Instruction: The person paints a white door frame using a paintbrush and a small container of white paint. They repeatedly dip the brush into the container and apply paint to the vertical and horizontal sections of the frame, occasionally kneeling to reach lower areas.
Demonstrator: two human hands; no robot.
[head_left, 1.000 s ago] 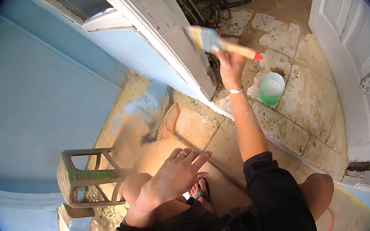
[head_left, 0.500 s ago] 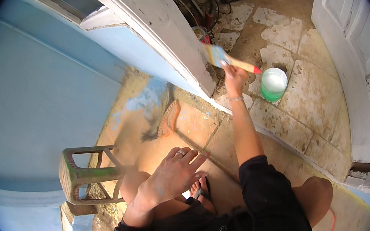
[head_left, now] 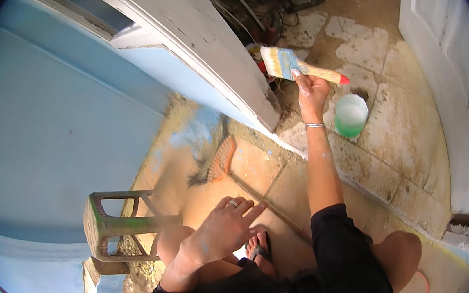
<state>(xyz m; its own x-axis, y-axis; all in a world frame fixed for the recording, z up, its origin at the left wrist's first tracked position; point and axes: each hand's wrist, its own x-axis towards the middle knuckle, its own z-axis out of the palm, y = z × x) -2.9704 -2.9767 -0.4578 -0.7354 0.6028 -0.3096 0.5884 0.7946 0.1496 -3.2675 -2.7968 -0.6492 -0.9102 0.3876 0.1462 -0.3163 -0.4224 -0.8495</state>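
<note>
Gripped in my right hand point(head_left: 313, 97) is a wide paintbrush point(head_left: 283, 63) with a blue ferrule and a red-tipped wooden handle. Its pale, paint-coated bristles point left, close to the white door frame point(head_left: 221, 66). Just right of that hand, a green-tinted tub point(head_left: 351, 115) with white paint inside stands on the tiles. My left hand point(head_left: 221, 230) hangs above my knee and foot, its fingers stretched loosely, holding nothing. A ring is on one finger.
A plastic stool point(head_left: 119, 223) lies tipped by the blue wall point(head_left: 67, 126). The broom's orange head point(head_left: 222, 159) rests on the floor, its handle running toward my feet. A white panelled door point(head_left: 458, 86) stands at the right. Dark clutter point(head_left: 257, 9) sits beyond the doorway.
My right hand has moved slightly right, and the brush now shows its broad side. The left hand has shifted little; the whole view has moved slightly.
</note>
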